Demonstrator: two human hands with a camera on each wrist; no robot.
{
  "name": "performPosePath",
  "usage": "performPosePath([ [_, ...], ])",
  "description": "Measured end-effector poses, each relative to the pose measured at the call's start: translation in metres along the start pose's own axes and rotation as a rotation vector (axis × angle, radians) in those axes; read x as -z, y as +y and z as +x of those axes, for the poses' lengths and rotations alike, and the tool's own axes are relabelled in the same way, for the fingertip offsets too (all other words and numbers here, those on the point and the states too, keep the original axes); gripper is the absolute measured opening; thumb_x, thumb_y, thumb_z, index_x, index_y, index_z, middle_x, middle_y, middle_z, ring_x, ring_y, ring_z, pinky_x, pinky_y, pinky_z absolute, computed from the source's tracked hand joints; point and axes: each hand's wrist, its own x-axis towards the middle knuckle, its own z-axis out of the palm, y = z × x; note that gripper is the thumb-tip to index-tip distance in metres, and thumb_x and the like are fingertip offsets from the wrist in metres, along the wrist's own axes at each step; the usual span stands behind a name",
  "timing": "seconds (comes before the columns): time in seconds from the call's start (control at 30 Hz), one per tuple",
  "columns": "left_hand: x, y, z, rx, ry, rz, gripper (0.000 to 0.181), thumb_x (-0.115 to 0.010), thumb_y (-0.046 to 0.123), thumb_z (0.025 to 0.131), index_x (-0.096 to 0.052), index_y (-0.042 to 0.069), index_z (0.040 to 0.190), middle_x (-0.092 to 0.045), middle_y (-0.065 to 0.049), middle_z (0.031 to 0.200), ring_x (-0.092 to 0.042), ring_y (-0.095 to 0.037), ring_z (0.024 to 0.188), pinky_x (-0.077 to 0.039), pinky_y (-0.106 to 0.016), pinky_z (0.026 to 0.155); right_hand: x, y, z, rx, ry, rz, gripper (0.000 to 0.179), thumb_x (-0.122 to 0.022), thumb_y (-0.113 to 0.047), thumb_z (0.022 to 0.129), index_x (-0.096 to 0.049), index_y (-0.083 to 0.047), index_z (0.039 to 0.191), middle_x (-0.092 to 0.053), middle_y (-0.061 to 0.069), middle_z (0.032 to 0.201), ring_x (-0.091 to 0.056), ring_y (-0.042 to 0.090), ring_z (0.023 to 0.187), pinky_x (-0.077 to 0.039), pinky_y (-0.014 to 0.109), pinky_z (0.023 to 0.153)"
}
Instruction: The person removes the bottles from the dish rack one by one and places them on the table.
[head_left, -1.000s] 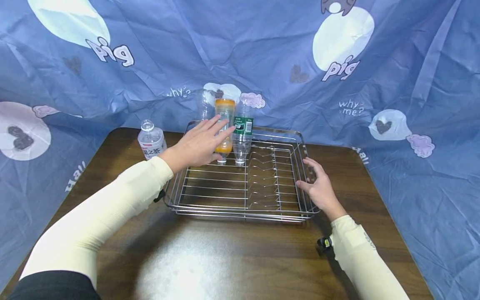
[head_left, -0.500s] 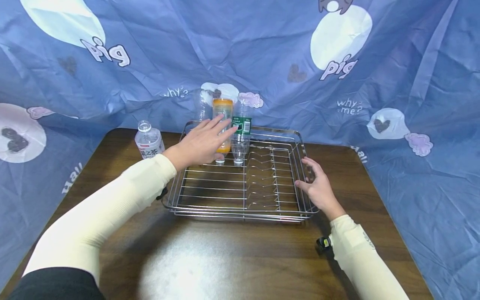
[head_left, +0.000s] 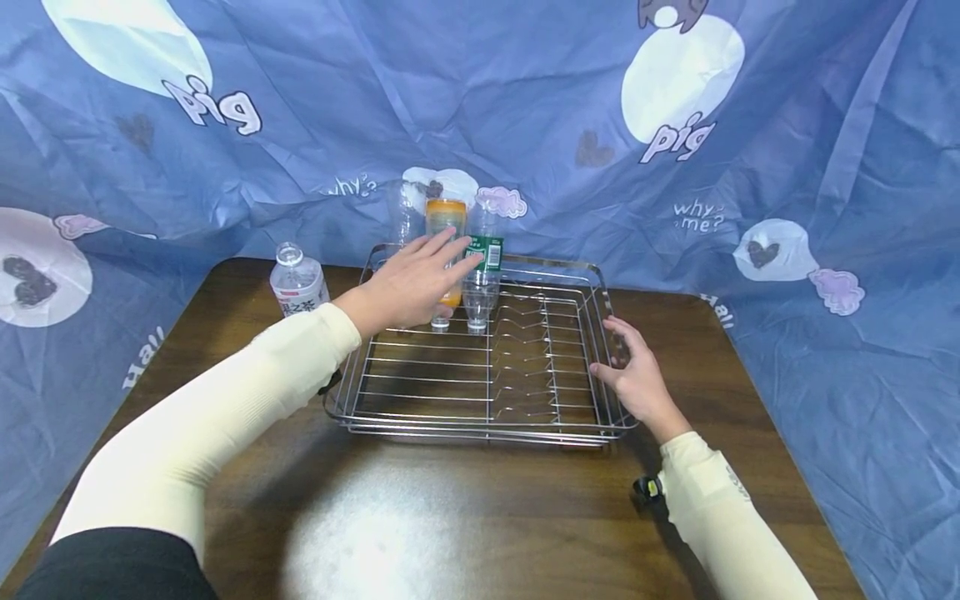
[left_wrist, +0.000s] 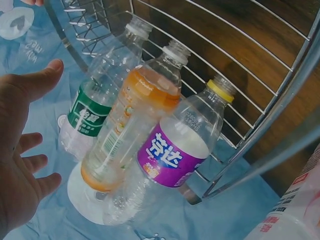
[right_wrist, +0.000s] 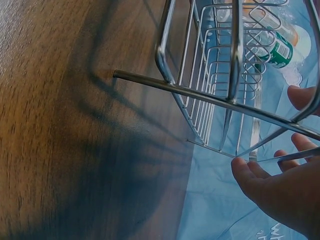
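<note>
Orange bottle [head_left: 446, 218] partly behind left hand [head_left: 414, 279]

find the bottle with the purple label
In the left wrist view, the purple-labelled bottle is the rightmost of three in the wire rack, neck down beside the orange-banded bottle; in the head view the left hand hides its label.

With the wire rack [right_wrist: 200, 95] as datum, I read "芬达" on the purple-labelled bottle [left_wrist: 171, 152] at its rear left. Farther right along its rear, the green-labelled bottle [left_wrist: 89, 114] carries a barcode and large characters; I read the first as "怡". Left of the rack, the white-labelled bottle [head_left: 298, 287] shows "之茶", partly covered. Behind the rack, the blue curtain [head_left: 480, 100] reads "pig" twice, "why?" and "why me?".
</note>
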Motion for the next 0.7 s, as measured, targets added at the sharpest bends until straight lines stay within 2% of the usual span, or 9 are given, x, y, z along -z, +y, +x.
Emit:
performPosePath([
  [0.13,-0.001,0.0,0.002,0.0,-0.017,0.005,0.097,-0.076,0.049,0.087,-0.024,0.01,0.161,-0.021,-0.019,0.164,-0.013,-0.04,0.152,-0.022,-0.058,0.12,-0.001,0.007,0.003,0.001,0.001,-0.005,0.066,-0.069,0.015,0.081,-0.042,0.017,0.141,-0.034,0.031,0.154,-0.043,0.045,0.131,-0.044,0.063,0.099],
  [0.23,-0.001,0.0,0.004,0.001,-0.022,0.009,0.097,-0.075,0.049,0.088,-0.024,0.011,0.161,-0.02,-0.019,0.165,-0.012,-0.04,0.152,-0.02,-0.058,0.12,-0.002,0.023,0.007,-0.002,0.003,0.005,0.067,-0.069,0.015,0.081,-0.042,0.014,0.143,-0.033,0.028,0.156,-0.041,0.045,0.134,-0.044,0.062,0.101],
  [0.37,-0.003,0.0,0.008,-0.022,-0.012,0.045,0.095,-0.076,0.049,0.088,-0.027,0.01,0.16,-0.023,-0.019,0.164,-0.016,-0.041,0.151,-0.024,-0.057,0.119,-0.003,0.045,0.011,-0.007,0.005,0.02,0.07,-0.071,0.012,0.082,-0.042,0.009,0.146,-0.032,0.023,0.158,-0.04,0.043,0.136,-0.044,0.057,0.102],
  [0.47,-0.007,0.001,0.012,-0.042,-0.008,0.079,0.094,-0.076,0.048,0.088,-0.029,0.01,0.159,-0.026,-0.019,0.163,-0.019,-0.042,0.15,-0.028,-0.057,0.118,-0.003,0.052,0.01,-0.012,0.01,0.014,0.072,-0.073,0.01,0.082,-0.042,0.006,0.147,-0.032,0.021,0.158,-0.042,0.042,0.135,-0.046,0.053,0.101],
  [0.57,-0.01,0.001,0.015,-0.051,0.003,0.095,0.094,-0.078,0.047,0.087,-0.03,0.01,0.159,-0.028,-0.019,0.162,-0.02,-0.042,0.149,-0.029,-0.057,0.117,-0.004,0.053,0.009,-0.01,0.01,-0.007,0.073,-0.073,0.009,0.082,-0.04,0.006,0.148,-0.031,0.023,0.158,-0.042,0.043,0.134,-0.047,0.051,0.099],
  [0.63,-0.01,0.0,0.015,-0.051,0.009,0.095,0.094,-0.079,0.045,0.086,-0.031,0.01,0.159,-0.029,-0.019,0.162,-0.021,-0.042,0.149,-0.03,-0.058,0.117,-0.003,0.04,0.006,-0.012,0.003,-0.012,0.073,-0.072,0.01,0.083,-0.039,0.009,0.147,-0.03,0.026,0.158,-0.042,0.045,0.132,-0.047,0.053,0.098],
  [0.7,-0.01,-0.001,0.015,-0.054,0.017,0.1,0.093,-0.079,0.044,0.086,-0.032,0.01,0.158,-0.029,-0.02,0.161,-0.022,-0.043,0.149,-0.031,-0.058,0.116,-0.004,0.039,0.007,-0.01,-0.002,-0.024,0.072,-0.072,0.01,0.083,-0.04,0.009,0.147,-0.03,0.025,0.158,-0.044,0.045,0.13,-0.048,0.045,0.096],
])
